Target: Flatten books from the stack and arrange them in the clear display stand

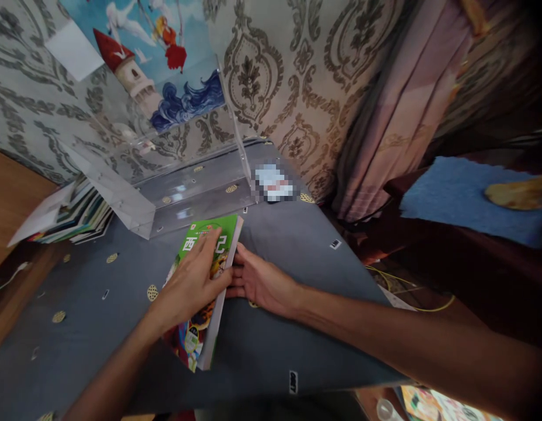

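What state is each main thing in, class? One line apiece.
Chinese-titled book: closed, front up
Left hand: lying across the book
Right hand: at the book's edge
Acrylic stand: upright
Book pile: stacked unevenly
Curtain: hanging gathered
Blue cloth: spread out
Pixelated item: cannot tell

This looks like a room in a home: the wall has damask-patterned wallpaper [253, 70] and a storybook-style picture [141, 79] of a red-roofed tower above blue waves, while a pinkish curtain [404, 114] hangs to the right. A grey cloth printed with small yellow motifs covers the table [314, 280], and a loose pile of books [93, 216] lies at its far left.
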`<move>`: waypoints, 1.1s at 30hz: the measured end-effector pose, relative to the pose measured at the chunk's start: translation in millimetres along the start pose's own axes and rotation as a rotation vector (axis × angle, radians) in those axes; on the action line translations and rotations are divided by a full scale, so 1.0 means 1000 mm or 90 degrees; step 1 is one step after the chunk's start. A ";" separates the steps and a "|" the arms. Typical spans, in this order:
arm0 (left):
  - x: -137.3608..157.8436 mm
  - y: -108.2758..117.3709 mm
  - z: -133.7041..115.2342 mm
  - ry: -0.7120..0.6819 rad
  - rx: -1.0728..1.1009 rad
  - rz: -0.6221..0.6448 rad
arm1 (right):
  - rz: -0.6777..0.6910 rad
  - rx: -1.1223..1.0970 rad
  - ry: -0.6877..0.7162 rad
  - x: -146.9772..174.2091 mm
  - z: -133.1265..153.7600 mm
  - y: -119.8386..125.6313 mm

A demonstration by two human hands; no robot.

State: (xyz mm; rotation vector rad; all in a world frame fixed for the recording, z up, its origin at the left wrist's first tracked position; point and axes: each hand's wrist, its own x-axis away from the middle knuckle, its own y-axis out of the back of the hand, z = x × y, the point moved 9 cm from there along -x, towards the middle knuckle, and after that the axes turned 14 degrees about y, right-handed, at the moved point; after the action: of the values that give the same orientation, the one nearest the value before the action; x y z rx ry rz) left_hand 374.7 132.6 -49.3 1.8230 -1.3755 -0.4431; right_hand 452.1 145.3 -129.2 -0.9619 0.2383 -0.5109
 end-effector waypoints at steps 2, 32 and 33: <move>0.000 0.001 0.000 -0.002 0.010 0.001 | 0.001 0.004 0.006 0.000 0.000 0.000; 0.082 0.014 0.035 -0.013 -0.006 0.130 | -0.119 0.069 0.065 -0.005 0.016 0.019; 0.083 0.013 0.036 -0.015 -0.003 0.120 | -0.125 0.073 0.067 -0.005 0.016 0.019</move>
State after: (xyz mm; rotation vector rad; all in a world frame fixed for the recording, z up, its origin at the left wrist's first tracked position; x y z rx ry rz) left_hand 370.9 41.5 -47.2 1.6709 -1.5450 -0.3699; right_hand 460.3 168.8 -136.3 -0.8520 0.2080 -0.7486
